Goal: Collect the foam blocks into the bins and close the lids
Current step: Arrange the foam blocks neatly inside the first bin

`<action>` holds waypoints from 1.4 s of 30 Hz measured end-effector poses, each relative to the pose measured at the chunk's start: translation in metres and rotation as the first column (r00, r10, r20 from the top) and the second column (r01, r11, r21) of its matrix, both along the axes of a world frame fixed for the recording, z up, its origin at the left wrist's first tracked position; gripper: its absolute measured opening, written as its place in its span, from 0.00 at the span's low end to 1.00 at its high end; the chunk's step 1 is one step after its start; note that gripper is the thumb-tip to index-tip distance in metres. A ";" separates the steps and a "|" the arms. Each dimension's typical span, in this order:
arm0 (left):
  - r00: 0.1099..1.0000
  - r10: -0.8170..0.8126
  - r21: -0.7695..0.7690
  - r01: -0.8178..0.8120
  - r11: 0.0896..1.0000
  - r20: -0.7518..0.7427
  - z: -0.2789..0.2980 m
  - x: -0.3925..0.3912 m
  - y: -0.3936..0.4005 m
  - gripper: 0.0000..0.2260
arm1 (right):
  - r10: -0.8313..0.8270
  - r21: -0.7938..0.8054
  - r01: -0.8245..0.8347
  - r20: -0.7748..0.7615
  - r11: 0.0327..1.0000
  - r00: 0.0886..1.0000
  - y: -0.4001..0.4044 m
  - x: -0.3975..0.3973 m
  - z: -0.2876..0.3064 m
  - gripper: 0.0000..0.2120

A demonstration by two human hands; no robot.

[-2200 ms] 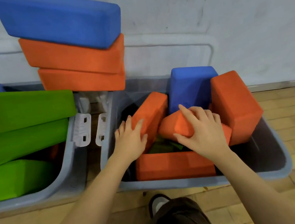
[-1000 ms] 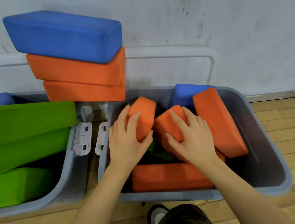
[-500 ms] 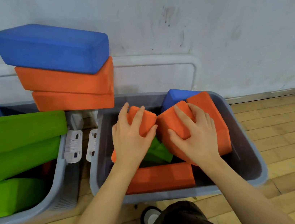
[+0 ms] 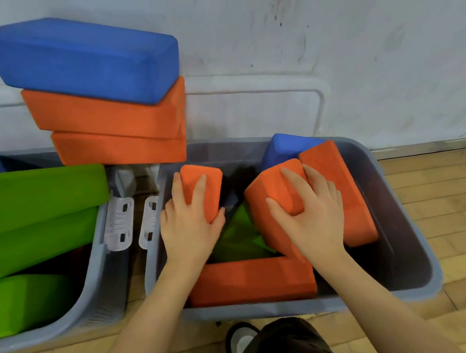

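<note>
— Hands are working inside the right bin [image 4: 388, 184]; why?

— Blocks are sitting crooked, so the person is likely pressing them down so the lid can shut. The left hand [image 4: 188, 227] is curling over the end of an upright orange block [image 4: 204, 186] at the bin's left wall. The right hand [image 4: 309, 213] is gripping a tilted orange block [image 4: 273, 191] in the middle.

— And the rest?

— Three blocks are stacking outside, far left: a blue block [image 4: 83, 59] over two orange ones. Green blocks [image 4: 25, 196] are overfilling the left bin [image 4: 97, 282].
</note>
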State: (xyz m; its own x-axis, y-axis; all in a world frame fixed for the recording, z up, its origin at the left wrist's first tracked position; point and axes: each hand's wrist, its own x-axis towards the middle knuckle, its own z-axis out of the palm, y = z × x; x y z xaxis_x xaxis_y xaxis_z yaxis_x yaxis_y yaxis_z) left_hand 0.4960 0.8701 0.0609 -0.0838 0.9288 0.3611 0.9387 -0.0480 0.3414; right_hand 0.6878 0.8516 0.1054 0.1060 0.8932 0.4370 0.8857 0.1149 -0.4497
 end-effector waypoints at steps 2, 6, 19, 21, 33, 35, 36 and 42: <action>0.997 0.032 -0.028 -0.034 0.999 -0.065 -0.004 -0.001 0.011 0.31 | -0.002 0.011 0.003 -0.036 1.000 0.999 0.003 -0.001 0.002 0.24; 0.990 0.005 -0.259 -0.042 0.965 -0.141 -0.025 0.003 0.024 0.27 | 0.003 0.015 -0.003 -0.050 1.000 0.999 0.007 -0.003 0.005 0.23; 0.858 -0.339 -0.066 0.392 0.918 0.386 -0.005 -0.015 0.004 0.23 | 0.150 0.038 -0.146 -0.119 0.989 0.982 0.018 -0.024 0.006 0.25; 0.853 -0.412 -0.121 0.468 0.875 0.320 0.000 -0.018 0.002 0.23 | 0.178 0.054 -0.173 -0.099 0.983 0.979 0.015 -0.026 0.009 0.25; 0.700 -0.594 0.160 0.585 0.795 0.397 0.066 0.003 -0.014 0.24 | 0.345 0.243 -0.316 -0.087 0.917 0.934 -0.034 -0.001 0.067 0.25; 0.761 -0.519 0.180 0.490 0.853 0.389 0.078 0.002 -0.023 0.26 | 0.347 0.263 -0.306 -0.124 0.915 0.930 -0.044 0.000 0.082 0.25; 0.799 -0.463 0.158 0.437 0.886 0.383 0.081 0.000 -0.029 0.29 | 0.343 0.271 -0.293 -0.159 0.917 0.926 -0.049 0.001 0.087 0.26; 0.863 -0.067 -0.085 0.126 0.988 0.500 0.068 -0.015 -0.074 0.45 | 0.359 0.199 -0.308 -0.315 0.930 0.879 -0.072 -0.009 0.094 0.26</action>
